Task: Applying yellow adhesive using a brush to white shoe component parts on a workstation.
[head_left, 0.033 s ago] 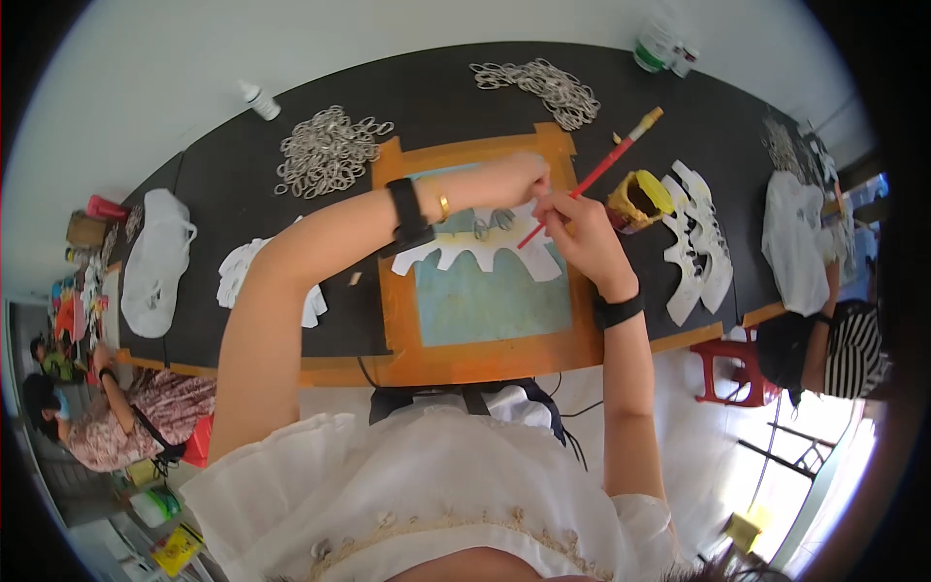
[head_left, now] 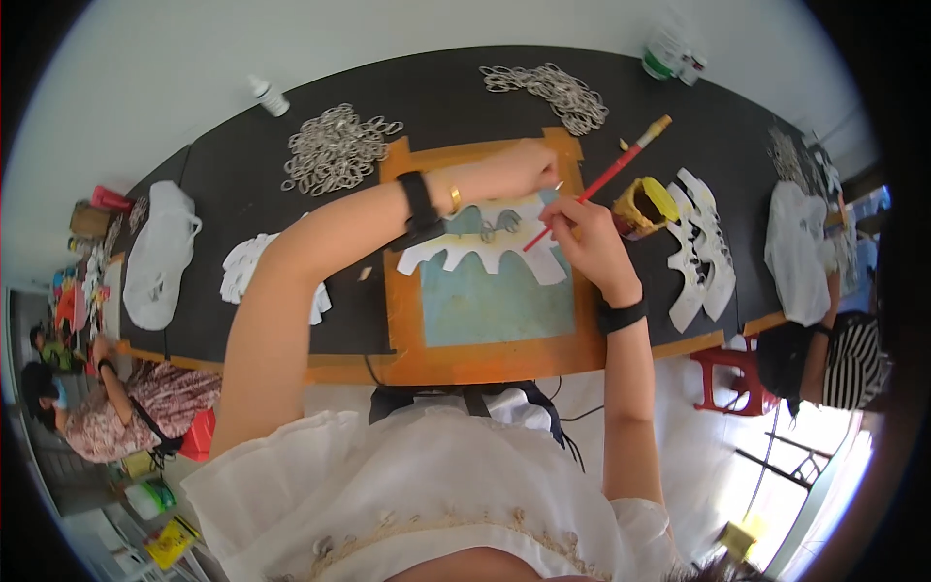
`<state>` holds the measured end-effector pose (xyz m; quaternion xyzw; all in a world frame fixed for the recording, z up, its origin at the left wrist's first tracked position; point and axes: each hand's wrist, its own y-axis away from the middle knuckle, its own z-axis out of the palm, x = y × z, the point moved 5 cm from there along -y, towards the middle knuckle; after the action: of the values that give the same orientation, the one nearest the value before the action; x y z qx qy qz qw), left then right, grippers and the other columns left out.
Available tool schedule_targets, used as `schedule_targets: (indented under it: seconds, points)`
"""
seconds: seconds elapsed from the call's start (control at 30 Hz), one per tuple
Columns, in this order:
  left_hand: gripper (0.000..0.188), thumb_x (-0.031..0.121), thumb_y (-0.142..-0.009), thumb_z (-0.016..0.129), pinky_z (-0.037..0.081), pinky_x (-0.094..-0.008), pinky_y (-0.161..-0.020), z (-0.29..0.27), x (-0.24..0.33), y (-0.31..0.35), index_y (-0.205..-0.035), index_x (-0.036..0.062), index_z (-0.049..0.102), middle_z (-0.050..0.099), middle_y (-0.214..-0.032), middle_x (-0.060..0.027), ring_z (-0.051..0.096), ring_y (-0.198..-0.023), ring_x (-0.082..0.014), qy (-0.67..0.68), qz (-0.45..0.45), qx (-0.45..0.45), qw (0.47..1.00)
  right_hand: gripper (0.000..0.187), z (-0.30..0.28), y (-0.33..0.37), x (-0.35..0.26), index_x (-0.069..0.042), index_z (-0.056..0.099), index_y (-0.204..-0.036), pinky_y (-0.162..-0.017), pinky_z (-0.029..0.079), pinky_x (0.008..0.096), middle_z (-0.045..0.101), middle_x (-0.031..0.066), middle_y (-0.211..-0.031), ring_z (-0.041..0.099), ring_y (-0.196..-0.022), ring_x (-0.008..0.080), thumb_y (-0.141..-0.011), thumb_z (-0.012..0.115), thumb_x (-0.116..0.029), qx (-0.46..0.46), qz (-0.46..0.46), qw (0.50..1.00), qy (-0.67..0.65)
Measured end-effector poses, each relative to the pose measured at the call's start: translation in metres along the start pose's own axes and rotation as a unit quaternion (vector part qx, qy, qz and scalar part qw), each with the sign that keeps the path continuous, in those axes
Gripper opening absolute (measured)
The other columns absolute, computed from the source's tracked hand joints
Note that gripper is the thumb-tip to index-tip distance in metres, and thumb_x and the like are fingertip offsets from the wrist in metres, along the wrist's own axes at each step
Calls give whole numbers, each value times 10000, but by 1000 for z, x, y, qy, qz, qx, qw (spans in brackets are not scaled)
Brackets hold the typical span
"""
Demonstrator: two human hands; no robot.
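Observation:
A white scalloped strip [head_left: 467, 257] lies on the blue-green mat [head_left: 499, 315], two grey metal rings [head_left: 500, 227] on its middle. My left hand [head_left: 529, 167] reaches across above the strip's far right part. Its fingers are closed, with a small bright glint at their tips; what they hold is too small to make out. My right hand [head_left: 593, 244] grips a red paintbrush [head_left: 613, 175] low down, pale bristles up. The pointed handle end touches or hovers over the strip's right part; I cannot tell which.
A yellow-rimmed pot [head_left: 635, 213] stands right of the mat, beside white cut-out strips [head_left: 684, 252]. Metal rings lie in a left heap [head_left: 337, 150] and a right heap [head_left: 558, 94]. White pieces [head_left: 242, 267] sit at left. Plastic bags [head_left: 160, 257] and other people flank the table.
My left hand has drawn slightly apart from my right fingers, and a glint now shows at its fingertips. The whole view has shifted a little. The paintbrush stays in my right hand.

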<state>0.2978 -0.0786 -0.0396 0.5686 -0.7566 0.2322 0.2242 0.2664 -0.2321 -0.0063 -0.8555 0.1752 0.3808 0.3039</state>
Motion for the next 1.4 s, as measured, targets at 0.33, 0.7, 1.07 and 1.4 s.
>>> schedule_targets:
  seconds: [0.33,0.7,1.07,1.4]
  points:
    - [187,190,-912,631,534,-377,-792,-64,-7,59,-982,33,706,706,-958,-145,680,-903,-298,-70,-12,64,995,116,-1,7,8,4,651,-899,-651,510,326,672,146,-782,661,-704,283,-868,542,29,5,33,999,9]
    - [211,221,-874,684,537,-413,-797,-121,-147,118,-976,42,727,689,-948,-169,669,-893,-331,-252,-169,180,936,140,-11,4,-8,5,667,-918,-665,497,307,671,130,-795,651,-718,251,-879,534,24,17,28,999,13]
    - [219,167,-846,728,536,-342,-729,-108,-103,107,-989,16,659,704,-886,-106,683,-790,-249,-90,-135,124,979,171,59,33,-59,12,644,-1001,-729,513,328,664,144,-928,675,-817,282,-902,523,78,71,29,997,-26]
    - [51,41,-814,649,498,-364,-727,-37,1,128,-855,21,672,646,-861,-107,627,-829,-285,10,65,-55,996,183,70,30,-56,17,645,-982,-748,503,363,633,149,-904,646,-847,307,-878,510,84,-3,25,1000,-7]
